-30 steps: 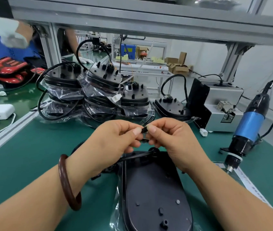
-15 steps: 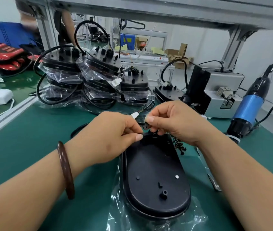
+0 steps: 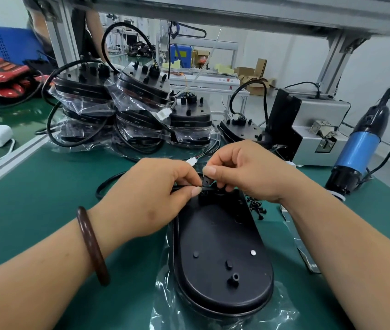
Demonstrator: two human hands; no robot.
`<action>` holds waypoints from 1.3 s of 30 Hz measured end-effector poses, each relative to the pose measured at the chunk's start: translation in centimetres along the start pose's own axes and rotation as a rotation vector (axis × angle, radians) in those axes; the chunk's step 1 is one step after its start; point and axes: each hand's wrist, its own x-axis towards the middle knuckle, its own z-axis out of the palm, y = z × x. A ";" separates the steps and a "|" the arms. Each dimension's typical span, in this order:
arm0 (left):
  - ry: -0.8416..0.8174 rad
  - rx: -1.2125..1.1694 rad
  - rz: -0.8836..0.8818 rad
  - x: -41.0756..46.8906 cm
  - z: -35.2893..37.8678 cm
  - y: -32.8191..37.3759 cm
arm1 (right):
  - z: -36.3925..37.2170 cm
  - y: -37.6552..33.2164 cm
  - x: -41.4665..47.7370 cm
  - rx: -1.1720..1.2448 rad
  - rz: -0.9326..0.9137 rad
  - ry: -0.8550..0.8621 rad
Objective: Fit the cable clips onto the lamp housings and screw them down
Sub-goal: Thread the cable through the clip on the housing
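Our left hand (image 3: pixel 151 198) has its fingers curled in, thumb and forefinger pinching the black cable (image 3: pixel 184 186) just before the far end of the lamp housing (image 3: pixel 222 253). Our right hand (image 3: pixel 248 172) is curled too, its thumb and fingertips gripping the small black cable clip (image 3: pixel 206 181) against the cable, just above that same end. We cannot tell whether the clip touches the housing. The housing lies flat, back up, on a clear plastic bag (image 3: pixel 165 306) on the green bench (image 3: pixel 34 198), between our forearms. A white connector (image 3: pixel 192 161) shows just beyond our knuckles. Loose black screws (image 3: pixel 257 207) lie just right of the housing, and the blue screwdriver (image 3: pixel 358 148) hangs well apart at the right
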 end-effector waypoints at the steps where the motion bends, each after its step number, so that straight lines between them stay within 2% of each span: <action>1: 0.001 -0.002 -0.002 0.0 0.0 0.0 | -0.1 0.0 0.0 -0.007 0.000 -0.010; 9: 0.028 0.020 0.018 -0.2 0.1 0.2 | 0.1 0.0 0.0 -0.020 -0.057 -0.009; 13: 0.021 0.057 0.020 -0.2 0.1 0.2 | 0.2 -0.2 0.1 -0.121 -0.096 -0.042; 19: -0.007 0.065 0.005 -0.2 0.3 -0.1 | 0.0 0.0 0.0 -0.134 -0.074 -0.053; 23: -0.023 0.029 -0.021 -0.1 0.4 -0.3 | -0.2 0.4 -0.2 -0.065 -0.028 -0.135; 28: -0.020 -0.048 -0.040 -0.2 0.7 -0.4 | 0.8 1.1 0.1 0.212 0.064 -0.037; 34: 0.107 -0.059 -0.082 -0.4 1.5 0.0 | 1.1 1.4 0.2 0.253 0.090 0.005; 39: 0.132 -0.100 -0.108 -0.2 2.0 0.0 | 1.1 1.3 0.1 0.286 0.115 0.024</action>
